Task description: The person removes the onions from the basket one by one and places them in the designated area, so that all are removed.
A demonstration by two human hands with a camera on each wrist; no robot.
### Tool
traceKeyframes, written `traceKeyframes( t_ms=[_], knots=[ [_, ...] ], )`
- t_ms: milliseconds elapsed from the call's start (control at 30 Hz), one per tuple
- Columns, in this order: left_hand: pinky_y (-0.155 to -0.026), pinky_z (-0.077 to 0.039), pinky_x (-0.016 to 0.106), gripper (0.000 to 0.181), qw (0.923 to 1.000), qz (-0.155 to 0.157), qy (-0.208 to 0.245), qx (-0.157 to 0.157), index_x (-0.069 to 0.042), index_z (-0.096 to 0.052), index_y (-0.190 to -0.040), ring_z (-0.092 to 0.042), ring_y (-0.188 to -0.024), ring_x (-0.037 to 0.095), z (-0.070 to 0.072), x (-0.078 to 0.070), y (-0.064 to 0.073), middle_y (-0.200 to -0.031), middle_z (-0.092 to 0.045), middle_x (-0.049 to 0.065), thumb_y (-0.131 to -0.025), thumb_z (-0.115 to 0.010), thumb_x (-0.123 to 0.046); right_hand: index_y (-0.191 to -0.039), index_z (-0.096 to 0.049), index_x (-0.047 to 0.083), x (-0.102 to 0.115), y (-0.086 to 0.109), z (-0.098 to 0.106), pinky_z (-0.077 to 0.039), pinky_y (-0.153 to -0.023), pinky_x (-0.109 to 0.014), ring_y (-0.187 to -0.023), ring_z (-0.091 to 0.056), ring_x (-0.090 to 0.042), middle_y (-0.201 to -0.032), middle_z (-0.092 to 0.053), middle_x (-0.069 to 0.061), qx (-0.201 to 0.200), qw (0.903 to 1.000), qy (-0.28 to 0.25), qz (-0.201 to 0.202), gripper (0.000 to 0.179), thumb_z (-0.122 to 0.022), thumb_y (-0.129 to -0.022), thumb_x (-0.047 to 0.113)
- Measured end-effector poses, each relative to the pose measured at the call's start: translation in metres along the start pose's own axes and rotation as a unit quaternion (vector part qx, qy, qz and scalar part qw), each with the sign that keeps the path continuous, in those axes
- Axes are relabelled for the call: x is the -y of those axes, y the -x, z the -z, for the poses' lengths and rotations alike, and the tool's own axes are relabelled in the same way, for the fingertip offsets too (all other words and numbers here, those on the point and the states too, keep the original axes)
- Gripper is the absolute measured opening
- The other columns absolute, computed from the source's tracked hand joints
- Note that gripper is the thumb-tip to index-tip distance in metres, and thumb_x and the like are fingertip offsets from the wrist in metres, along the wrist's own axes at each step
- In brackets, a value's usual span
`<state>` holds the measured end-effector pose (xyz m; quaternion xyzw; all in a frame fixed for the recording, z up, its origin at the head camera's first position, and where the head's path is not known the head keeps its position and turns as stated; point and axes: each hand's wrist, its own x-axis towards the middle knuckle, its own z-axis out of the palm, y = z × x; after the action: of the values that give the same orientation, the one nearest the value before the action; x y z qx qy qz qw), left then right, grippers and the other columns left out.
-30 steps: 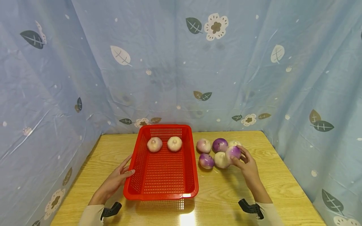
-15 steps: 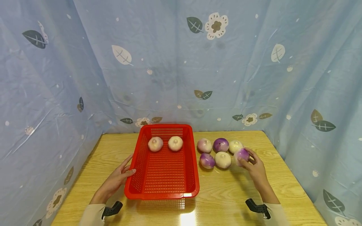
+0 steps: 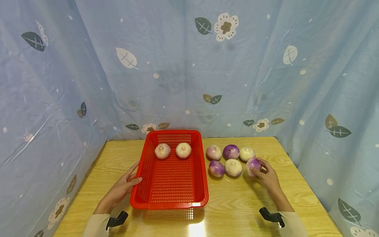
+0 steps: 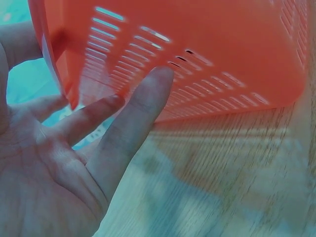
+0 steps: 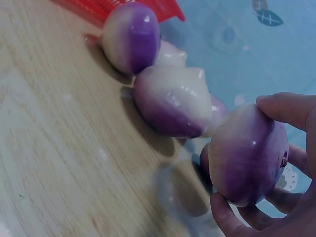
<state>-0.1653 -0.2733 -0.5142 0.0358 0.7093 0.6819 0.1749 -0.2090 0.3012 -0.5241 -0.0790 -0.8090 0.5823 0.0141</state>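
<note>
My right hand [image 3: 267, 176] holds a purple-and-white onion [image 3: 253, 167] at the right end of the front row. In the right wrist view, its thumb and fingers [image 5: 224, 215] curl round the onion, with the purple side toward the palm. Just left of it lie a pale onion [image 3: 233, 168] and a purple onion [image 3: 216, 168]. My left hand [image 3: 119, 189] is at the left side of a red plastic basket [image 3: 169, 205], fingers fairly straight. The left wrist view shows fingertips [image 4: 160, 79] against the slotted outer wall.
Inside the basket, at its far end, sit two pale onions, one on the left [image 3: 162, 151] and one on the right [image 3: 183, 150]. A back row holds a pinkish onion [image 3: 214, 152], a purple onion [image 3: 231, 152] and a white onion [image 3: 247, 153]. A blue curtain [image 3: 177, 82] hangs behind the wooden table [image 3: 231, 210].
My right hand has carried its onion rightward from over the pale onions, then slightly down beside the front row. The left hand and basket have stayed put.
</note>
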Motion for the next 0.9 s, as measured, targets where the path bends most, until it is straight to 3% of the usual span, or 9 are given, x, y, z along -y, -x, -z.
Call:
traceKeyframes(
  t_ms=[167, 367, 500, 767, 900],
  knots=[
    [-0.094, -0.055, 0.046, 0.078, 0.9999, -0.005, -0.001, 0.011, -0.032, -0.002, -0.159, -0.059, -0.122, 0.034, -0.001, 0.000, 0.001, -0.154, -0.029, 0.030, -0.101, -0.054, -0.020, -0.152, -0.034, 0.011, -0.006, -0.003, -0.001, -0.051, -0.075, -0.013, -0.099, -0.047, 0.005, -0.150, -0.035, -0.018, 0.008, 0.9993, 0.034, -0.014, 0.070, -0.067, -0.094, 0.032],
    [-0.094, -0.055, 0.046, 0.077, 0.9999, -0.008, -0.009, 0.011, -0.033, -0.002, -0.159, -0.059, -0.122, 0.034, 0.000, 0.001, 0.001, -0.154, -0.029, 0.030, -0.102, -0.053, -0.020, -0.153, -0.033, 0.011, -0.011, -0.004, -0.003, -0.048, -0.076, -0.012, -0.121, -0.045, -0.023, -0.149, -0.036, -0.022, 0.030, 0.9975, 0.055, -0.033, 0.070, -0.066, -0.095, 0.032],
    [-0.094, -0.055, 0.045, 0.077, 0.9999, -0.007, -0.006, 0.008, -0.035, -0.004, -0.159, -0.059, -0.122, 0.034, 0.000, 0.001, 0.000, -0.153, -0.031, 0.028, -0.102, -0.053, -0.020, -0.154, -0.031, 0.010, -0.011, -0.005, -0.003, -0.045, -0.079, -0.013, -0.130, -0.041, -0.033, -0.150, -0.034, -0.025, 0.042, 0.9956, 0.073, -0.041, 0.071, -0.064, -0.095, 0.034],
    [-0.094, -0.055, 0.046, 0.077, 0.9998, -0.016, -0.005, 0.014, -0.033, -0.003, -0.159, -0.059, -0.122, 0.034, 0.001, 0.002, 0.000, -0.152, -0.031, 0.029, -0.102, -0.052, -0.020, -0.153, -0.030, 0.007, -0.009, -0.009, -0.004, -0.040, -0.106, -0.046, -0.137, -0.036, -0.040, -0.151, -0.033, -0.028, 0.044, 0.9932, 0.102, -0.035, 0.072, -0.063, -0.096, 0.035],
    [-0.093, -0.056, 0.045, 0.077, 0.9999, -0.013, -0.004, 0.009, -0.034, -0.004, -0.159, -0.061, -0.120, 0.033, 0.001, 0.003, 0.000, -0.152, -0.033, 0.028, -0.101, -0.053, -0.020, -0.154, -0.027, 0.006, -0.009, -0.011, -0.005, -0.038, -0.109, -0.050, -0.140, -0.033, -0.043, -0.155, -0.028, -0.028, 0.043, 0.9941, 0.093, -0.038, 0.073, -0.061, -0.097, 0.035]
  ],
)
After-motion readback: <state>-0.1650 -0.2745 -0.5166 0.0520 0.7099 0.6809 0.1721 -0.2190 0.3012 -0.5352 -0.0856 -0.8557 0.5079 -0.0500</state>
